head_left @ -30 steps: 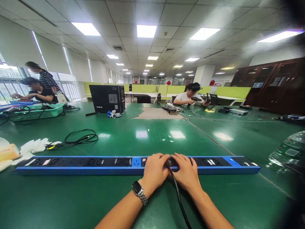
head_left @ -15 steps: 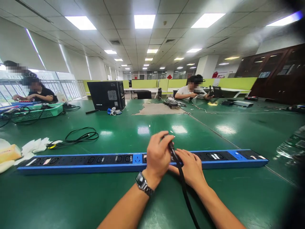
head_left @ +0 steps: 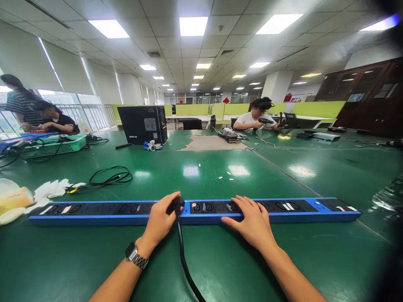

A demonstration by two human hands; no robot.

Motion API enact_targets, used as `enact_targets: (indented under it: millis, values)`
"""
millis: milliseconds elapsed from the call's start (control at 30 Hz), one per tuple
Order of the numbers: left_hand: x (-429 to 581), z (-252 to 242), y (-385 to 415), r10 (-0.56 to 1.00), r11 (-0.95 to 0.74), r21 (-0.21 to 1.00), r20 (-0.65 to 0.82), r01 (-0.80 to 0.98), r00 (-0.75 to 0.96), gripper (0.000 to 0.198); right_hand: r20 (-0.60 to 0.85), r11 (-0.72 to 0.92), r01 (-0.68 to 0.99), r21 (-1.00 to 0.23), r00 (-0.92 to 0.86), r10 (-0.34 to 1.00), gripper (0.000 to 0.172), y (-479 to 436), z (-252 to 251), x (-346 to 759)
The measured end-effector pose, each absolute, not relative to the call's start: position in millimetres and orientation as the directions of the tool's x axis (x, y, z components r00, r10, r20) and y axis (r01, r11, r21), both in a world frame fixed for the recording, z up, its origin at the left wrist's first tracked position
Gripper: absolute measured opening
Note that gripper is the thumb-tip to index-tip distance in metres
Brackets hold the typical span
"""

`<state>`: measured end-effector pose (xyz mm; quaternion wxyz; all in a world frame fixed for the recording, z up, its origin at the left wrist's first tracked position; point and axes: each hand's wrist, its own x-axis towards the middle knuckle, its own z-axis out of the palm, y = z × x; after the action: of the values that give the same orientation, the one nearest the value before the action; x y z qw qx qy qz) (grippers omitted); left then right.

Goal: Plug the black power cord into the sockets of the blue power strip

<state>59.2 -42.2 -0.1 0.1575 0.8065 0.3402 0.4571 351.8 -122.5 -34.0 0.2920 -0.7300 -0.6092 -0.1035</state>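
A long blue and black power strip [head_left: 103, 220] lies across the green table in front of me. My left hand [head_left: 161, 219], with a watch on its wrist, is closed around a black power plug [head_left: 178, 204] at the strip, just left of a blue socket section. Whether the plug sits in a socket I cannot tell, as my fingers cover that spot. Its thick black cord [head_left: 185, 266] runs down toward me. Right of the middle, my right hand [head_left: 252, 218] rests over the strip, fingers spread across the top and thumb along the front side.
Beyond the strip lies a coiled black cable [head_left: 110, 178]. White tissues [head_left: 52, 188] are at left, a plastic bottle [head_left: 390, 193] at right. A black computer case [head_left: 141, 124] and a green basket [head_left: 69, 144] stand farther back. Several people are around the table.
My left hand has moved left along the strip with the plug and come down onto it. My right hand stays on the strip.
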Motion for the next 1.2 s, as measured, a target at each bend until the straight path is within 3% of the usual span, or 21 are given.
enact_targets:
  millis: [233, 400, 500, 633, 733, 867, 967, 1067, 1133, 1200]
  values:
    - [62, 10, -35, 0.606, -0.795, 0.452, 0.580, 0.404, 0.544, 0.037, 0.399, -0.149, 0.947, -0.285, 0.259, 0.880, 0.069, -126, -27, 346]
    - [58, 15, -32, 0.602, -0.797, 0.426, 0.505, 0.428, 0.619, 0.036, 0.412, -0.139, 0.950, -0.281, 0.250, 0.876, 0.069, -126, -29, 347]
    - [60, 12, -37, 0.601, -0.799, 0.364, 0.488, 0.478, 0.633, 0.050, 0.444, -0.117, 0.946, -0.303, 0.249, 0.861, 0.064, -126, -27, 345]
    - [66, 6, -43, 0.676, -0.728, 0.293, 0.451, 0.620, 0.582, 0.098, 0.490, 0.111, 0.919, -0.379, 0.098, 0.866, 0.052, -120, -13, 314]
    - [69, 3, -43, 0.701, -0.702, 0.256, 0.414, 0.664, 0.581, 0.099, 0.530, 0.284, 0.876, -0.389, -0.040, 0.847, 0.047, -107, -5, 271]
    - [69, 2, -41, 0.695, -0.702, 0.222, 0.422, 0.677, 0.582, 0.091, 0.588, 0.353, 0.866, -0.355, -0.087, 0.804, 0.029, -88, -3, 221]
    - [69, 2, -40, 0.704, -0.691, 0.225, 0.423, 0.686, 0.570, 0.086, 0.701, 0.382, 0.845, -0.375, -0.011, 0.713, 0.024, -79, -1, 212]
    - [69, 3, -39, 0.718, -0.680, 0.253, 0.420, 0.688, 0.555, 0.092, 0.794, 0.358, 0.803, -0.477, 0.219, 0.567, 0.031, -81, 8, 232]
    - [68, 4, -40, 0.726, -0.675, 0.271, 0.414, 0.686, 0.550, 0.100, 0.748, 0.280, 0.742, -0.609, 0.420, 0.514, 0.040, -89, 12, 263]
    - [68, 4, -40, 0.734, -0.668, 0.280, 0.404, 0.690, 0.546, 0.103, 0.630, 0.175, 0.660, -0.731, 0.554, 0.544, 0.048, -100, 11, 301]
